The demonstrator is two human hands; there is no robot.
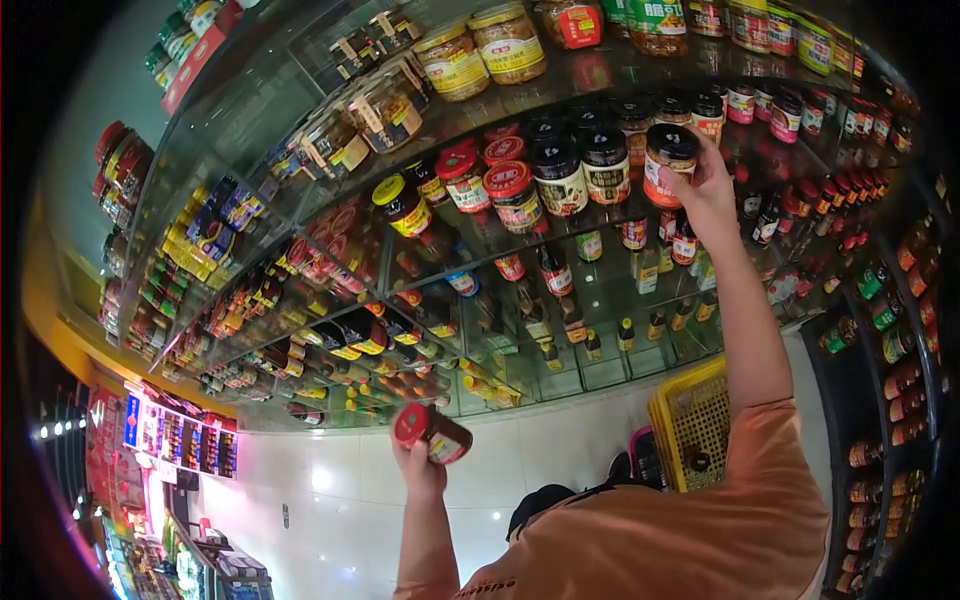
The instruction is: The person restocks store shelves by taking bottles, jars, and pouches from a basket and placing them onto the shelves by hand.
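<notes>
In my left hand, low in front of me, is a red-lidded jar with dark contents, tilted to the right. My right hand reaches up to the glass shelf, its fingers wrapped round a black-lidded jar with an orange and white label. Whether that jar's base rests on the shelf I cannot tell. Just left of it stand more black-lidded jars, then jars with red lids and one with a yellow lid.
Glass shelves packed with jars and bottles curve across the view. A yellow plastic basket stands on the white tiled floor to my right. Another dark rack of goods is at the far right.
</notes>
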